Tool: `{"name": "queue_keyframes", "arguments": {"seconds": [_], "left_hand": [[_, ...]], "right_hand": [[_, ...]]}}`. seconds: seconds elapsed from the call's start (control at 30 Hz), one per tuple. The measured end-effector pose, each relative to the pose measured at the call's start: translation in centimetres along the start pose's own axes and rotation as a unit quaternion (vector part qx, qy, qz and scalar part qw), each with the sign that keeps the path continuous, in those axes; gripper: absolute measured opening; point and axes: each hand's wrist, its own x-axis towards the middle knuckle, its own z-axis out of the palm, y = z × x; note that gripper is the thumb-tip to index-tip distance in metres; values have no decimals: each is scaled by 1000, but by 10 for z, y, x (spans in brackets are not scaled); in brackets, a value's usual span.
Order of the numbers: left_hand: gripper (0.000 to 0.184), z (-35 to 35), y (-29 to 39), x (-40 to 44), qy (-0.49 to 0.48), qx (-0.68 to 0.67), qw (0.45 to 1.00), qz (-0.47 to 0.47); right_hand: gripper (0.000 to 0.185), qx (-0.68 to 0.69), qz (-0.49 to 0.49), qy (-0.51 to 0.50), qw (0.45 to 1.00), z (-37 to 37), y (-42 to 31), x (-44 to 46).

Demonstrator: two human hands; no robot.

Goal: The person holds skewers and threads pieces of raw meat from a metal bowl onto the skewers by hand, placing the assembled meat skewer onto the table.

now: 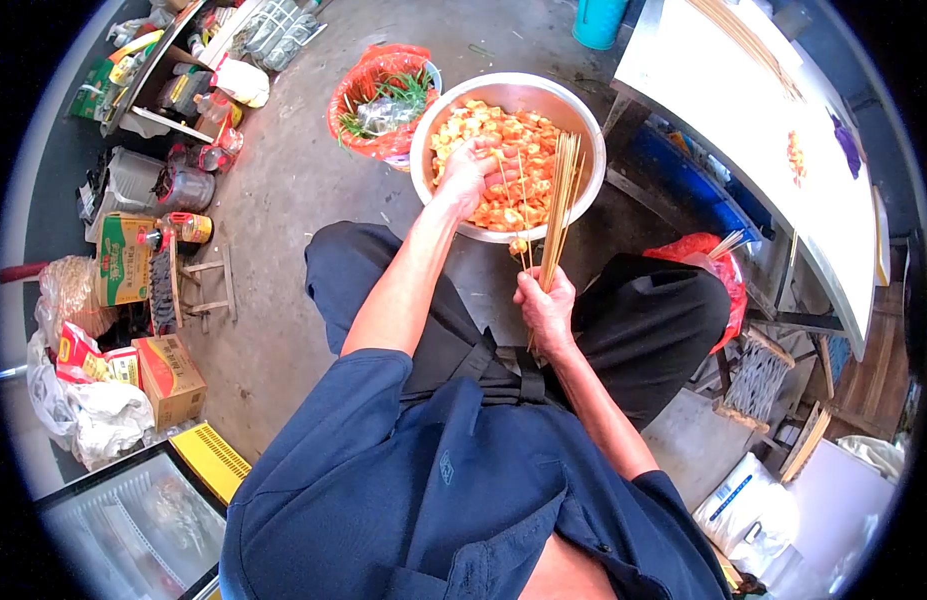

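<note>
A wide metal bowl (595, 160) holds many orange-red coated food pieces (498, 125). Over its left part is my left hand (465, 178), palm turned up and fingers curled among the pieces; what lies between them is too small to make out. My right hand (548, 312) is closed around a bundle of thin wooden skewers (561, 210), which point up over the bowl's near right side. A few skewers stand apart from the bundle, leaning toward my left hand's fingertips. One orange piece (519, 246) is low on these, just above my right hand.
Left of the bowl stands a bin with a red bag (355, 85) and green leaves. A white table (723, 90) with skewers is at right, a red bag (731, 290) under its edge. Bottles, cartons (170, 378) and a small wooden stool (215, 285) are at left.
</note>
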Motion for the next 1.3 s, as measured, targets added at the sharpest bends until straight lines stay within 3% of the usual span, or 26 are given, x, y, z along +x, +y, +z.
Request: {"name": "queue_keyframes", "arguments": {"seconds": [0.33, 0.67, 0.87, 1.13, 1.3], "left_hand": [[14, -4, 0, 3, 47, -81, 996, 4], [16, -5, 0, 3, 15, -95, 995, 17], [14, -3, 1, 0, 17, -76, 997, 13], [18, -8, 7, 6, 21, 64, 998, 17], [15, -13, -2, 4, 15, 27, 999, -38]], "right_hand": [[9, -19, 29, -11, 999, -3, -5, 0], [9, 11, 43, -5, 999, -1, -9, -3], [9, 0, 27, 3, 1000, -1, -6, -4], [10, -31, 9, 14, 999, -3, -2, -1], [11, -51, -7, 28, 998, -5, 7, -2]]}}
